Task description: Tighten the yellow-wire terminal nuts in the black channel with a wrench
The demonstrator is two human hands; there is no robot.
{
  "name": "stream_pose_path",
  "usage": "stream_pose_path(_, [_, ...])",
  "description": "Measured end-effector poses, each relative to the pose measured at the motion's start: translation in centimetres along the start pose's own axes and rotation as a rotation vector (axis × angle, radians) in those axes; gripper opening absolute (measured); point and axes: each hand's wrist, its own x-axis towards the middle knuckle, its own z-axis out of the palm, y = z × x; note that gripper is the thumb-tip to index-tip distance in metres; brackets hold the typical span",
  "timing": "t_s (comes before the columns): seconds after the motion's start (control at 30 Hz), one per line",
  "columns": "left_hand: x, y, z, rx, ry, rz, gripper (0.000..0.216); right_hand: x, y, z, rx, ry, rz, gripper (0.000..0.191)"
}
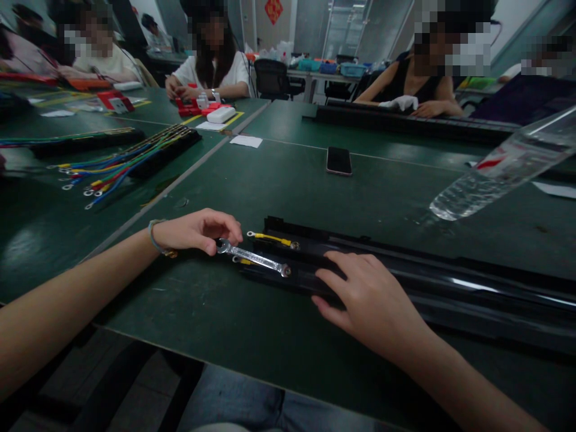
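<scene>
1. Lying aslant over the left end of the black rail (423, 270) on the desk (216, 318), the wrench (254, 257) has its right end at a small bolt (288, 272).
2. The left hand (200, 228) curls by the wrench's other end, thumb and fingers parted; whether they touch it I cannot tell.
3. The right hand (364, 288) spreads its fingers wide over the rail, gripping nothing.
4. The wrench looks like bright steel: probably stiff, sturdy, fairly weighty and a little slick. The free end or mid-shank should give the surest hold.
5. The rail seems long, stiff and glossy, probably slippery and easily scratched; its raised edges would suit both hands.
6. No writing is legible: the bottle (499, 171) bears a red mark, and the distant red hanging (273, 10) is too small to read.
</scene>
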Motion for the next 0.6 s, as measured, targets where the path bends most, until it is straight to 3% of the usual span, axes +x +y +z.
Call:
stream_pose_path(0.2, [-0.03,-0.26,-0.21,-0.028,0.025,0.008,0.026,-0.04,-0.04,-0.03,-0.005,0.005,0.001,0.028])
stream_pose_path(0.6, [0.08,-0.09,0.0,-0.106,-0.079,0.017,0.024,-0.04,-0.02,0.08,-0.005,0.007,0.001,0.028])
